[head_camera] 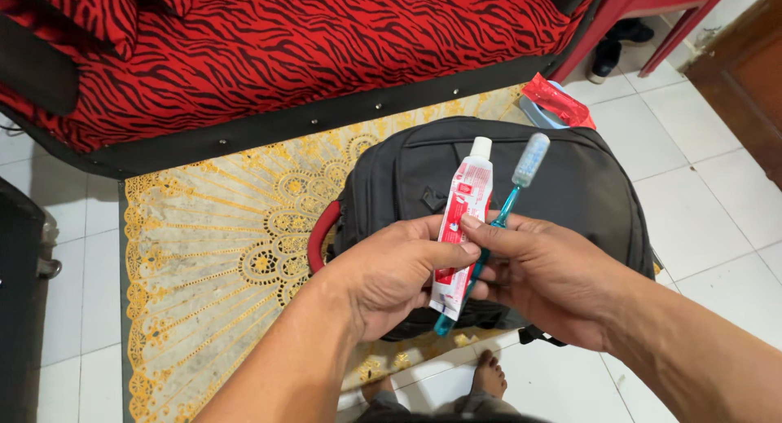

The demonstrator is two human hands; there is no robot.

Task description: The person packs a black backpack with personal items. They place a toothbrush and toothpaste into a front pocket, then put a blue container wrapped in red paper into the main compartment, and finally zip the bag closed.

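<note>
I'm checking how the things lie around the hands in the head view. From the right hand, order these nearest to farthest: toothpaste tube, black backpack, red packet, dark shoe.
From the right hand:
1. Toothpaste tube, touching its fingertips, just left.
2. Black backpack, directly beneath and behind.
3. Red packet, on the floor beyond the backpack's top edge.
4. Dark shoe, farthest, under the red furniture at upper right.

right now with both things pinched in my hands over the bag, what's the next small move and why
Probably shift the toothpaste tube and toothbrush into the left hand alone. Both hands are busy pinching them, and the black backpack below looks zipped shut, so the right hand seems needed free to open it.
</note>
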